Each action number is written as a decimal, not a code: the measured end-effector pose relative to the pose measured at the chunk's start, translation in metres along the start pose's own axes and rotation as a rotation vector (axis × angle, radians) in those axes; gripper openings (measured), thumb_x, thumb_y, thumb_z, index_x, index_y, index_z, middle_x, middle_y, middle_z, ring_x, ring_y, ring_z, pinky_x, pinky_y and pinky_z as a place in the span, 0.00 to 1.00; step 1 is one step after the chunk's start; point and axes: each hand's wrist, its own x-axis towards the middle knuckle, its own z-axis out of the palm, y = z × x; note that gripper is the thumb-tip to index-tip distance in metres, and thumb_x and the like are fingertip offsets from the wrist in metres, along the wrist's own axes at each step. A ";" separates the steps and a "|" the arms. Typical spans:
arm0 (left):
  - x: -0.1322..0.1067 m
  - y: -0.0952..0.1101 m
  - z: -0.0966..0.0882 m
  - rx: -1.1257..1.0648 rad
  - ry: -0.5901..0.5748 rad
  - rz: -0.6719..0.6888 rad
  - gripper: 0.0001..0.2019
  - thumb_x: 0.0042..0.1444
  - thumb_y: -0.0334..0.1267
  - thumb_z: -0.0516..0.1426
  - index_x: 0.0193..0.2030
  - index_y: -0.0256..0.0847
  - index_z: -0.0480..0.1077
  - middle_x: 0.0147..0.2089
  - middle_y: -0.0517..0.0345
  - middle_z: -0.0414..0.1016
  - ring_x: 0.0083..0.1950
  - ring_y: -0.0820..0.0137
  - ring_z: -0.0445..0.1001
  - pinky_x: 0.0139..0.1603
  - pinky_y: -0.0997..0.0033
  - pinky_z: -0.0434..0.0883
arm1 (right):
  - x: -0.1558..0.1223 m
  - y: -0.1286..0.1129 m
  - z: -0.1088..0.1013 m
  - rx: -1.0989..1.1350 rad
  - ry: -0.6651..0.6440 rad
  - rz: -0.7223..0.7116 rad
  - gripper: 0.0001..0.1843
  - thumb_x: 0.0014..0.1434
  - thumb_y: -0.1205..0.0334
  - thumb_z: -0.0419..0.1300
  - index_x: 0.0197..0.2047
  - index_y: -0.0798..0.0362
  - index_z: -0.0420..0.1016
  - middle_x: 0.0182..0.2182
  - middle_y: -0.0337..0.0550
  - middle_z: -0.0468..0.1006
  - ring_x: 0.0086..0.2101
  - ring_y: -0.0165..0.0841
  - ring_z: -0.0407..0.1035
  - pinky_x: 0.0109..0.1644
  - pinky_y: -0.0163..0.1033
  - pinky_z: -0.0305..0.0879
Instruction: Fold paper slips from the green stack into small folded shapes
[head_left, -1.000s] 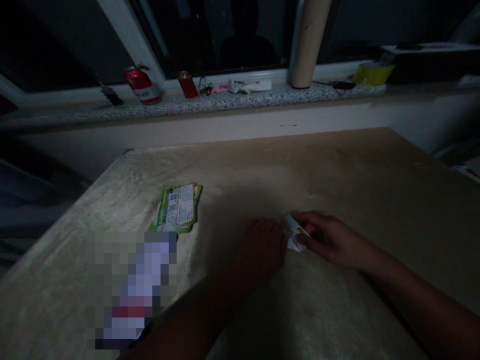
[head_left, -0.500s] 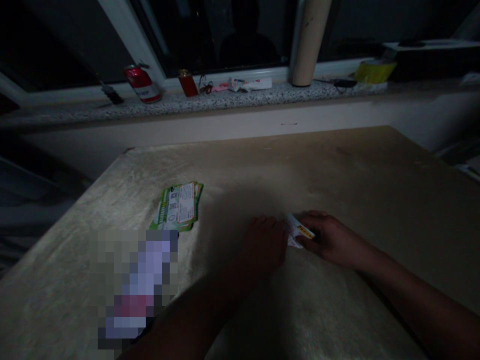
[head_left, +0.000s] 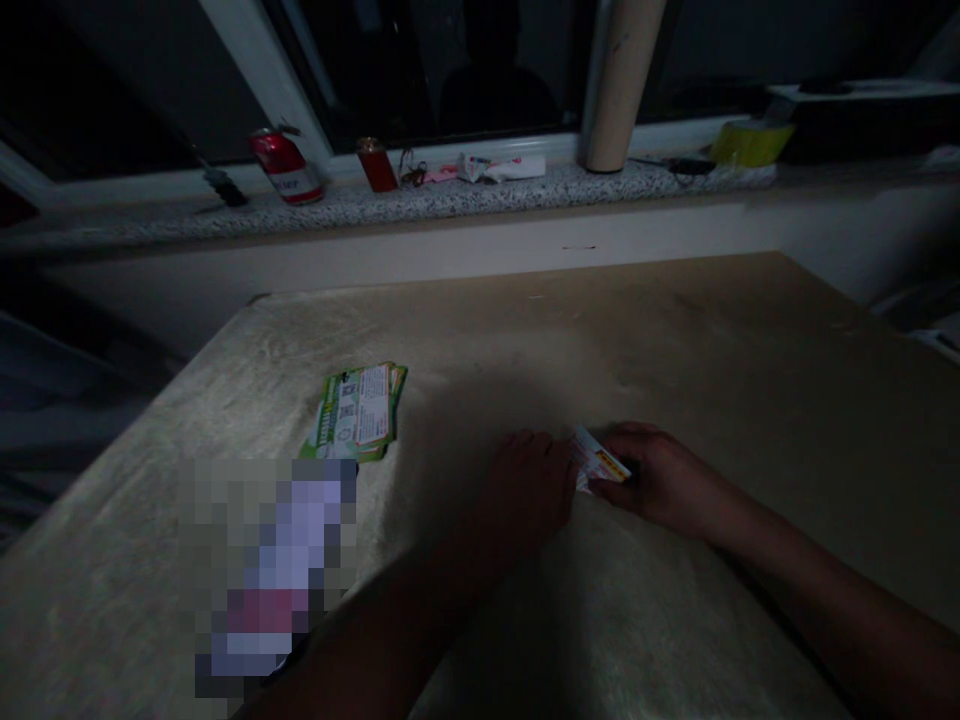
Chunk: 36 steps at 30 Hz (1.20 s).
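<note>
A small printed paper card [head_left: 600,463], white with a yellow strip, is between my hands above the table's middle. It looks folded, with one flap tilted up. My right hand [head_left: 656,478] pinches its right side between thumb and fingers. From the left, my left hand [head_left: 534,480] grips the card's other edge with curled fingers, and the back of the hand hides that end. Off to the left lies a stack of green and white printed cards [head_left: 356,410], slightly fanned out.
A blurred-out object [head_left: 285,560] lies on the table [head_left: 712,340] near my left forearm. Along the granite sill [head_left: 450,200] stand a red can [head_left: 285,165], a red lighter-like item [head_left: 376,165], a cardboard tube [head_left: 622,85] and a yellow tape roll [head_left: 750,145].
The card's raised flap has tipped slightly down, toward the lower part. My right thumb has shifted a little to the left; both hands otherwise stay in place.
</note>
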 end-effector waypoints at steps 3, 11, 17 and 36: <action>0.000 0.000 -0.002 -0.022 0.004 -0.010 0.12 0.70 0.36 0.50 0.44 0.37 0.73 0.43 0.48 0.78 0.44 0.60 0.74 0.50 0.56 0.71 | -0.001 0.000 0.000 -0.019 -0.033 0.003 0.03 0.60 0.65 0.63 0.38 0.51 0.79 0.33 0.44 0.80 0.33 0.37 0.74 0.42 0.43 0.70; -0.007 -0.003 -0.005 -0.058 0.035 -0.067 0.11 0.70 0.36 0.50 0.41 0.37 0.72 0.44 0.48 0.76 0.45 0.60 0.73 0.52 0.57 0.70 | -0.001 0.000 0.002 -0.023 -0.030 0.059 0.02 0.58 0.66 0.64 0.35 0.51 0.79 0.34 0.45 0.81 0.33 0.38 0.74 0.39 0.42 0.69; -0.005 -0.002 -0.003 -0.037 0.035 -0.106 0.10 0.69 0.37 0.52 0.40 0.37 0.72 0.43 0.48 0.75 0.46 0.59 0.72 0.51 0.56 0.70 | 0.000 -0.001 0.002 -0.008 -0.016 0.076 0.02 0.57 0.65 0.64 0.35 0.51 0.79 0.33 0.45 0.81 0.32 0.38 0.74 0.37 0.41 0.69; 0.001 -0.002 -0.010 0.008 -0.058 -0.058 0.12 0.70 0.36 0.50 0.41 0.37 0.74 0.40 0.49 0.77 0.42 0.61 0.76 0.48 0.58 0.71 | -0.001 0.002 0.006 -0.092 -0.085 0.011 0.06 0.62 0.65 0.61 0.33 0.50 0.78 0.28 0.39 0.80 0.32 0.36 0.74 0.49 0.48 0.66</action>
